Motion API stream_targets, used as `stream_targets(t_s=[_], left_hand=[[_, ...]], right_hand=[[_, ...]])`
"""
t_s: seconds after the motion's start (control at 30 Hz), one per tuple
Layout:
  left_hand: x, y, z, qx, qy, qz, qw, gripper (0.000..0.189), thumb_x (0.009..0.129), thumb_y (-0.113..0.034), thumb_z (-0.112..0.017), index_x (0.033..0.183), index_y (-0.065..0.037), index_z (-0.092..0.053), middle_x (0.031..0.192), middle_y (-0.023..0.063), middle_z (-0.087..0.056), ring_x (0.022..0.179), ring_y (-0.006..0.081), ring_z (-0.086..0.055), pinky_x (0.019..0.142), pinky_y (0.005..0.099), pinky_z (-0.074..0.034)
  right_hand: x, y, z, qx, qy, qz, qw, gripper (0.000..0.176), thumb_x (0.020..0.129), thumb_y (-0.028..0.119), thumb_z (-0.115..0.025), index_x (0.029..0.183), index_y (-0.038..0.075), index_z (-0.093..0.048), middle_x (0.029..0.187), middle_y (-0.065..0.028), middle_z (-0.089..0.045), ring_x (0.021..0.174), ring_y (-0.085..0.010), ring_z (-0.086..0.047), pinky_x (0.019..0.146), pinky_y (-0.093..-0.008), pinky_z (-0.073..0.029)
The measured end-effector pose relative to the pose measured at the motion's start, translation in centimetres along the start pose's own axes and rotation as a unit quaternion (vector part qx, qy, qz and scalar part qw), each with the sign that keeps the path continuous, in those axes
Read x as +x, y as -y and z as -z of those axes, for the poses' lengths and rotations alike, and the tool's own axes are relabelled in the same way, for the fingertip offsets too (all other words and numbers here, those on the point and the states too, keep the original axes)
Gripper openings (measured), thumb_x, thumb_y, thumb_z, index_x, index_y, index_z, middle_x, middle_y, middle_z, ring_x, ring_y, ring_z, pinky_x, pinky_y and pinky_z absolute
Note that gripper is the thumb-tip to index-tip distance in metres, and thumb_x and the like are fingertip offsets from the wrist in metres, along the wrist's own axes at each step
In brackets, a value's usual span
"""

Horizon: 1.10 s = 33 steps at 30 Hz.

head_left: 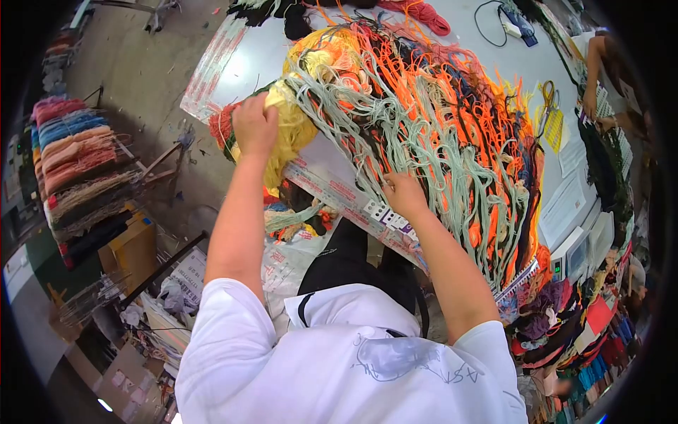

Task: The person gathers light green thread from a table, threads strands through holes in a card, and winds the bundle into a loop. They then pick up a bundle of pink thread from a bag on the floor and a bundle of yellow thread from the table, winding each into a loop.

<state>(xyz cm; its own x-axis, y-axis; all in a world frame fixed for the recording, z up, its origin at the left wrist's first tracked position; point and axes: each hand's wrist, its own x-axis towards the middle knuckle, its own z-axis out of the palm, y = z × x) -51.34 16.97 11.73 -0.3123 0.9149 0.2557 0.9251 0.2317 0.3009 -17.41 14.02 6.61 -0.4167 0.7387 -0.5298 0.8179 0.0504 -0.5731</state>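
A thick heap of loose yarn strands, mostly orange and dark with pale grey-green yarn [378, 106] on top, spreads across a white table [244, 67]. My left hand [256, 127] is closed around the edge of a yellow yarn bundle [295, 116] at the heap's left end. Part of its fingers is hidden behind the hand. Red-orange yarn [221, 121] pokes out beside it. Near the table's front edge, my right hand [405, 196] has its fingers pinched together at the grey-green strands. A strip of white cards with dark marks [390, 218] lies just below that hand.
Yellow-handled scissors [548, 95] and papers [563, 208] lie to the right, near a small device with a screen [568, 253]. A rack of coloured yarn [74, 152] stands at left by a cardboard box [133, 244]. Another person's arm [592, 74] shows at far right.
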Motion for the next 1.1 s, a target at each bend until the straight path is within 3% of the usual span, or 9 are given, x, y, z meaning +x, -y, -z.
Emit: stream_targets(t_s=[0.17, 0.23, 0.43, 0.77, 0.83, 0.87, 0.97, 1.03, 1.1], left_hand=[[3.4, -0.4, 2.6, -0.043, 0.128, 0.08, 0.988, 0.028, 0.081, -0.02, -0.047, 0.095, -0.002, -0.061, 0.089, 0.0123, -0.061, 0.081, 0.03, -0.058, 0.074, 0.0384, -0.046], [4.3, 0.4, 2.6, -0.289, 0.103, 0.22, 0.926, 0.031, 0.082, -0.02, -0.045, 0.103, -0.003, -0.062, 0.093, 0.0125, -0.064, 0.084, 0.0236, -0.06, 0.077, 0.0322, -0.046], [10.1, -0.5, 6.2, -0.312, 0.068, 0.124, 0.94, 0.032, 0.085, -0.018, -0.042, 0.103, -0.006, -0.065, 0.09, 0.0073, -0.066, 0.08, 0.0142, -0.06, 0.075, 0.027, -0.046], [14.5, -6.5, 21.8, -0.616, -0.139, 0.019, 0.775, 0.036, 0.088, -0.012, -0.032, 0.107, 0.008, -0.056, 0.108, 0.0144, -0.059, 0.096, 0.0216, -0.059, 0.085, 0.0314, -0.047], [12.0, -9.0, 22.0, -0.47, -0.185, -0.105, 0.857, 0.038, 0.088, -0.014, -0.032, 0.109, 0.008, -0.054, 0.113, 0.0156, -0.056, 0.099, 0.0229, -0.058, 0.088, 0.0334, -0.046], [9.6, -11.2, 22.0, -0.515, -0.141, -0.102, 0.839, 0.038, 0.089, -0.015, -0.032, 0.108, 0.008, -0.054, 0.112, 0.016, -0.057, 0.101, 0.0243, -0.058, 0.087, 0.0347, -0.047], [1.3, -17.1, 22.6, -0.527, 0.141, -0.131, 0.828, 0.047, 0.086, -0.034, -0.039, 0.105, 0.003, -0.061, 0.107, 0.0164, -0.061, 0.097, 0.025, -0.06, 0.081, 0.0338, -0.048], [-1.7, -21.2, 22.2, -0.469, 0.248, -0.323, 0.784, 0.042, 0.069, -0.012, -0.049, 0.108, -0.004, -0.062, 0.082, 0.0132, -0.059, 0.074, 0.0276, -0.059, 0.066, 0.0321, -0.047], [-6.3, -24.2, 21.2, -0.495, 0.32, -0.315, 0.744, 0.053, 0.06, -0.003, -0.048, 0.112, -0.005, -0.059, 0.079, 0.0104, -0.054, 0.069, 0.0261, -0.055, 0.064, 0.0333, -0.046]], right_hand=[[-0.6, -0.2, 0.2, 0.04, -0.026, -0.014, 0.999, 0.028, 0.079, 0.019, -0.057, 0.105, 0.01, -0.061, 0.098, -0.0122, -0.06, 0.09, -0.0303, -0.058, 0.079, -0.0403, -0.047], [-0.7, 0.3, 0.0, 0.064, -0.017, -0.042, 0.997, 0.029, 0.079, 0.019, -0.055, 0.106, 0.01, -0.061, 0.096, -0.0112, -0.061, 0.088, -0.0297, -0.06, 0.077, -0.0397, -0.048], [1.9, 5.7, 1.5, 0.141, -0.014, -0.008, 0.99, 0.03, 0.079, 0.02, -0.055, 0.105, 0.006, -0.06, 0.093, -0.0125, -0.064, 0.085, -0.029, -0.061, 0.076, -0.0384, -0.048], [1.6, 14.9, 6.9, 0.42, -0.03, 0.082, 0.903, 0.031, 0.088, 0.027, -0.055, 0.107, 0.003, -0.059, 0.09, -0.0084, -0.066, 0.081, -0.0171, -0.062, 0.074, -0.0296, -0.047], [-2.2, 19.1, 11.6, 0.532, -0.029, 0.132, 0.836, 0.036, 0.089, 0.031, -0.054, 0.108, 0.0, -0.059, 0.092, -0.008, -0.064, 0.083, -0.016, -0.061, 0.076, -0.0299, -0.046], [-3.2, 19.6, 13.0, 0.53, -0.011, 0.154, 0.834, 0.042, 0.094, 0.036, -0.044, 0.121, 0.005, -0.052, 0.098, -0.0041, -0.062, 0.088, -0.0104, -0.057, 0.079, -0.0268, -0.043], [-7.0, 20.0, 17.0, 0.773, 0.068, 0.096, 0.624, 0.048, 0.09, 0.04, -0.05, 0.124, 0.007, -0.047, 0.105, -0.0078, -0.059, 0.089, -0.016, -0.058, 0.078, -0.0281, -0.046], [-11.3, 18.6, 19.4, 0.834, 0.096, 0.117, 0.531, 0.043, 0.091, 0.038, -0.049, 0.118, 0.005, -0.05, 0.1, -0.0077, -0.06, 0.089, -0.0162, -0.059, 0.078, -0.0307, -0.048], [-15.0, 14.8, 20.0, 0.792, 0.077, 0.122, 0.593, 0.036, 0.09, 0.028, -0.054, 0.114, 0.002, -0.05, 0.099, -0.0085, -0.06, 0.087, -0.0145, -0.061, 0.074, -0.029, -0.051]])
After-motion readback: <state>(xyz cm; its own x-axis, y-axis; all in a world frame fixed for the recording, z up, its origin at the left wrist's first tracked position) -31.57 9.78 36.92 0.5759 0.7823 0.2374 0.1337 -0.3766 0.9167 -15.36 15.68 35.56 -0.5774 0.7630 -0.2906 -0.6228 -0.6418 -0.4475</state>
